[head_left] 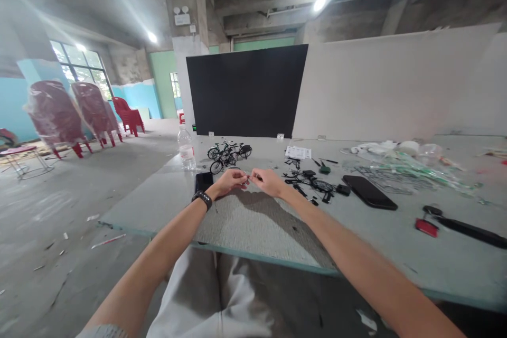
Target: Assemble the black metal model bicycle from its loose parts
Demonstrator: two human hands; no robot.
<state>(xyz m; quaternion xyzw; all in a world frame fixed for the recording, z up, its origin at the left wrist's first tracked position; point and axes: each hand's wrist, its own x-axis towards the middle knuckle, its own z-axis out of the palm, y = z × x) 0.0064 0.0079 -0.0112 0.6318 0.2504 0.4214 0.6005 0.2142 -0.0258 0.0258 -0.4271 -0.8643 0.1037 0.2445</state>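
Both my arms stretch out over a grey table (pixel 253 227). My left hand (pixel 229 180), with a black watch at its wrist, and my right hand (pixel 268 181) meet fingertip to fingertip, each pinched on a tiny part (pixel 249 177) too small to make out. Just beyond the hands stand two small model bicycles (pixel 228 154), upright. A scatter of black model parts (pixel 312 184) lies to the right of my right hand. A black phone (pixel 203 181) lies face down beside my left wrist.
A water bottle (pixel 186 149) stands left of the bicycles. A second black phone (pixel 369 191), clear plastic bags and part frames (pixel 400 166), an instruction sheet (pixel 298 152) and a red-and-black tool (pixel 455 224) lie to the right. Red chairs (pixel 75 111) stand on the floor at left.
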